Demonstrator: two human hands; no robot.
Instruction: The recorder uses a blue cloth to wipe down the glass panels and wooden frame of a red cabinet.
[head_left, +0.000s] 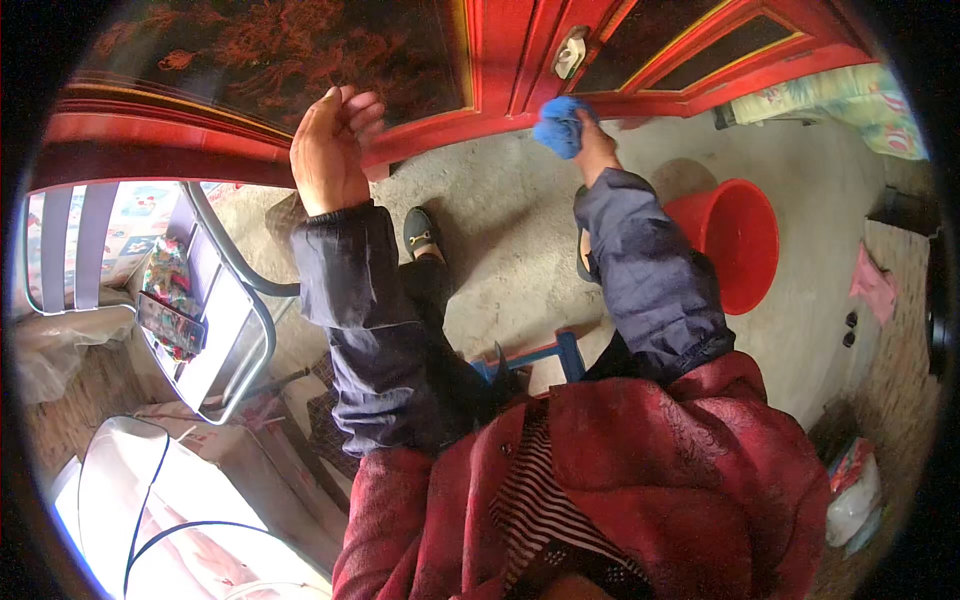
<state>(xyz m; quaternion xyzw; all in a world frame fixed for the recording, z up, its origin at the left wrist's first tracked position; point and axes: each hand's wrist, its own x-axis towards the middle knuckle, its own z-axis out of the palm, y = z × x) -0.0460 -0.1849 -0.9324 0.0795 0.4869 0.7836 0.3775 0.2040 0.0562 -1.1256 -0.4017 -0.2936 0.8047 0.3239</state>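
Note:
My right hand (598, 150) grips a bunched blue cloth (562, 126) beside the lower edge of a red wooden cabinet (495, 75), just below its metal latch (570, 52). My left hand (334, 150) is raised in front of the cabinet's dark painted panel (285, 52), with nothing in it and its fingers curled apart, slightly blurred. Whether it touches the cabinet I cannot tell. A red plastic bucket (739, 244) lies or stands by my right forearm; its inside looks bare red.
On the left, a metal-framed chair (259, 352) holds a smartphone (171, 322) on a flowered cloth (166, 274). A blue-framed stool (570, 356) is close under me. Plastic-covered things (187, 510) lie at lower left. Far right is a pink cloth (872, 283) on the floor.

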